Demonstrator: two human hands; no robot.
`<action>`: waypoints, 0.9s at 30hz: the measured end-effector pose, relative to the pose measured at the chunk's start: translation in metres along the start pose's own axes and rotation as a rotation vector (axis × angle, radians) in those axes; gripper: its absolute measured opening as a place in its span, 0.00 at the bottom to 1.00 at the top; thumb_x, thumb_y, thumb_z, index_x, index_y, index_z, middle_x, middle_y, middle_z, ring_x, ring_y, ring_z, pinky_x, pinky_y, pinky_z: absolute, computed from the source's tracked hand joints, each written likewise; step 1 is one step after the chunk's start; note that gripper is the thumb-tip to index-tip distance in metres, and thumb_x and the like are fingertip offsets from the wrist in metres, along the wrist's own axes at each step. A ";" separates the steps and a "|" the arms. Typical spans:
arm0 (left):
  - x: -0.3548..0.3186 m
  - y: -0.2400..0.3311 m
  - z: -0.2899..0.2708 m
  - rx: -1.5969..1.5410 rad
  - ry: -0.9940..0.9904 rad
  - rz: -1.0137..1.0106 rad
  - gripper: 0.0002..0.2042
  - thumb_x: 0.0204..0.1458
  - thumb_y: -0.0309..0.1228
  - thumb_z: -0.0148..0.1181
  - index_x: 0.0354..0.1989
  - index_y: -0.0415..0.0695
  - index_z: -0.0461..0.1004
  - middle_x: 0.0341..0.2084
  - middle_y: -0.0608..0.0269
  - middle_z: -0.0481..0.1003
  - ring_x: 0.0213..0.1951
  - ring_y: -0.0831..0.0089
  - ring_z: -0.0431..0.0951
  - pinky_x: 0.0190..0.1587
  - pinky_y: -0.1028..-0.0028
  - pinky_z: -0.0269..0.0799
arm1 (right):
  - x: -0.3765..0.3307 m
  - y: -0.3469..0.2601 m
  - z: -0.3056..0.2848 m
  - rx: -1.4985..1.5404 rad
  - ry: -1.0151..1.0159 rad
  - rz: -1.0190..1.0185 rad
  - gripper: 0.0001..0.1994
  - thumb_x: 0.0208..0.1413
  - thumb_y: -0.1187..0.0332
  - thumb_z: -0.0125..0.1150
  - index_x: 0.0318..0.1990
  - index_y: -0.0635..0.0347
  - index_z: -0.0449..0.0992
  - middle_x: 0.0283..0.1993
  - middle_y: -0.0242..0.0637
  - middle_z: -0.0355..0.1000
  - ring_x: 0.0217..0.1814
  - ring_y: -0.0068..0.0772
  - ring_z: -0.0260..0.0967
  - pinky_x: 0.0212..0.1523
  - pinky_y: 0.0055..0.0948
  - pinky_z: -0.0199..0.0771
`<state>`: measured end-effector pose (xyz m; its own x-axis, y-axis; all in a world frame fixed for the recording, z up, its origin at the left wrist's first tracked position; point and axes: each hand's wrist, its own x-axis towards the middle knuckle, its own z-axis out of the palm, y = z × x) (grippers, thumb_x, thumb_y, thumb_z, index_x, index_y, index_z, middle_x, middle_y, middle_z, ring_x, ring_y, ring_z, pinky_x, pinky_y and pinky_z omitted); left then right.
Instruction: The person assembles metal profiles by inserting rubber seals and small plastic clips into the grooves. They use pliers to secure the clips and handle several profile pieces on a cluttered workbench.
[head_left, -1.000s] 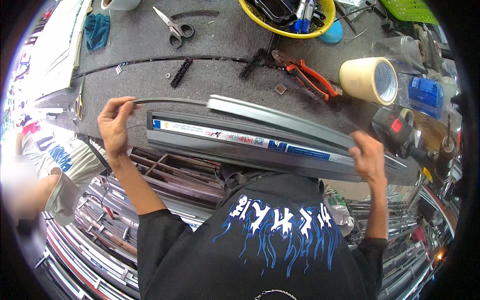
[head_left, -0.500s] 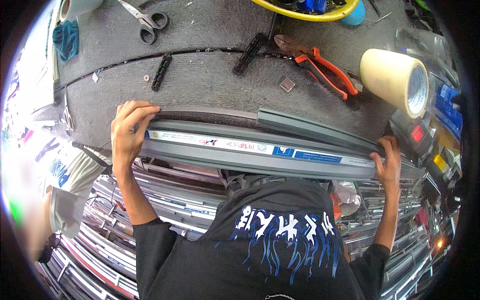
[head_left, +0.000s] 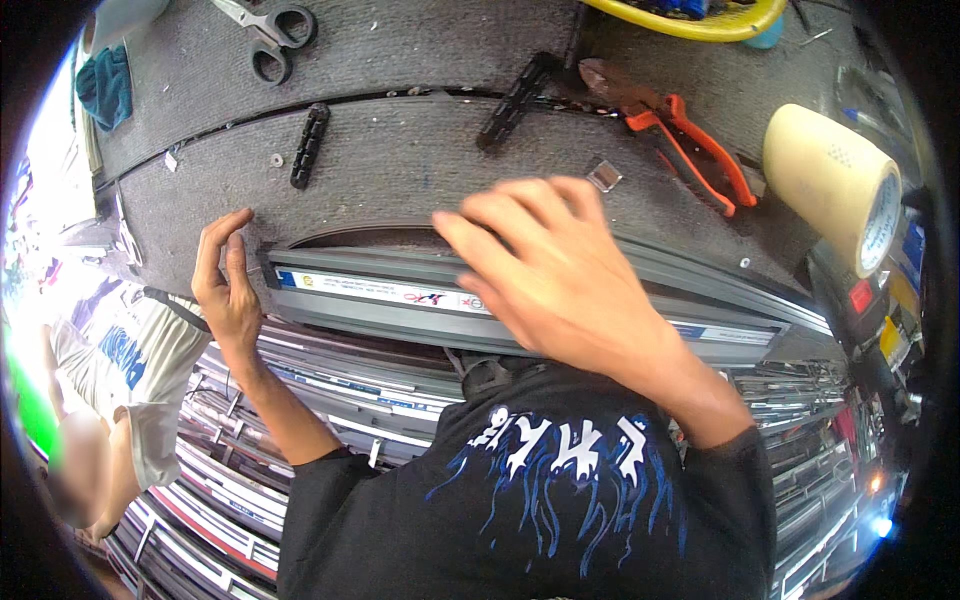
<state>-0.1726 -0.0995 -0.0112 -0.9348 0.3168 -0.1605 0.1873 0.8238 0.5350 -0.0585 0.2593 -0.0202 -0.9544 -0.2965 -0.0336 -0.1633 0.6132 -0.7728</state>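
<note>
Left grip (head_left: 228, 300) apart beside the labelled grey profile (head_left: 370, 313); right grip (head_left: 555, 265) curled above it.
We hold our left thumb and fingers separated, with nothing visible between them, just beside the profile's left end. We cannot tell whether our right grip is clamped on anything: its fingers are bent over the profile's middle, fingertips near a thin dark strip (head_left: 340, 235) that bows along the profile's far side. We locate the labelled profile lengthwise along the near edge of the tabletop (head_left: 400, 150). A second grey profile (head_left: 690, 265) extends rightward from behind our right grip. Beyond it, we note orange-handled pliers (head_left: 650, 108) and a cream roll (head_left: 822, 165) at the right.
</note>
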 end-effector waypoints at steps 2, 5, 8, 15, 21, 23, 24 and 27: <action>-0.010 -0.013 0.007 -0.024 0.148 -0.040 0.12 0.73 0.25 0.53 0.54 0.35 0.82 0.51 0.53 0.83 0.57 0.61 0.81 0.66 0.65 0.70 | 0.026 -0.004 0.016 -0.068 -0.046 -0.033 0.19 0.57 0.66 0.72 0.55 0.58 0.80 0.50 0.36 0.74 0.57 0.39 0.71 0.60 0.46 0.66; -0.024 -0.022 0.026 -0.004 0.230 -0.020 0.14 0.74 0.29 0.51 0.55 0.35 0.82 0.55 0.53 0.81 0.62 0.60 0.78 0.69 0.62 0.67 | 0.036 -0.007 0.022 -0.028 -0.124 -0.062 0.14 0.59 0.65 0.71 0.50 0.58 0.81 0.45 0.34 0.72 0.52 0.38 0.71 0.57 0.43 0.66; -0.031 -0.025 0.041 0.028 0.290 -0.026 0.15 0.75 0.32 0.51 0.54 0.37 0.84 0.56 0.53 0.79 0.63 0.59 0.75 0.69 0.60 0.66 | 0.035 -0.005 0.018 0.051 -0.240 -0.087 0.13 0.60 0.65 0.70 0.50 0.58 0.82 0.43 0.35 0.72 0.51 0.38 0.70 0.57 0.42 0.65; -0.028 -0.011 0.034 0.040 0.203 -0.041 0.11 0.69 0.31 0.60 0.52 0.42 0.86 0.56 0.55 0.78 0.62 0.59 0.75 0.67 0.60 0.67 | 0.040 -0.003 0.008 0.050 -0.253 -0.023 0.16 0.53 0.71 0.71 0.51 0.58 0.83 0.44 0.35 0.72 0.51 0.39 0.69 0.53 0.40 0.67; -0.021 0.032 0.017 0.184 -0.169 0.111 0.20 0.52 0.43 0.74 0.52 0.49 0.88 0.53 0.58 0.80 0.60 0.56 0.76 0.66 0.54 0.60 | 0.030 0.004 -0.014 -0.012 -0.360 0.029 0.19 0.47 0.75 0.69 0.50 0.58 0.83 0.46 0.34 0.73 0.53 0.41 0.69 0.56 0.41 0.68; -0.019 0.045 0.020 0.192 -0.230 0.172 0.28 0.42 0.52 0.79 0.51 0.50 0.89 0.48 0.61 0.80 0.55 0.59 0.76 0.63 0.55 0.62 | 0.026 0.004 -0.018 0.006 -0.388 0.043 0.19 0.47 0.75 0.69 0.50 0.57 0.83 0.47 0.33 0.73 0.54 0.41 0.69 0.57 0.42 0.68; -0.018 0.050 0.022 0.233 -0.286 0.168 0.30 0.39 0.54 0.80 0.50 0.50 0.89 0.46 0.63 0.79 0.53 0.60 0.75 0.62 0.56 0.63 | 0.024 0.004 -0.020 0.007 -0.370 0.047 0.14 0.50 0.73 0.67 0.46 0.58 0.82 0.46 0.34 0.73 0.54 0.41 0.70 0.56 0.42 0.68; -0.016 0.054 0.030 0.172 -0.244 0.199 0.30 0.33 0.52 0.81 0.47 0.52 0.89 0.42 0.67 0.79 0.50 0.63 0.75 0.59 0.58 0.64 | 0.018 0.005 -0.023 -0.026 -0.328 0.054 0.07 0.54 0.70 0.64 0.40 0.59 0.80 0.44 0.36 0.72 0.53 0.40 0.70 0.57 0.42 0.69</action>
<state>-0.1388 -0.0456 -0.0046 -0.7791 0.5651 -0.2714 0.4262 0.7950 0.4317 -0.0818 0.2740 -0.0097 -0.8311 -0.4804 -0.2800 -0.1249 0.6520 -0.7479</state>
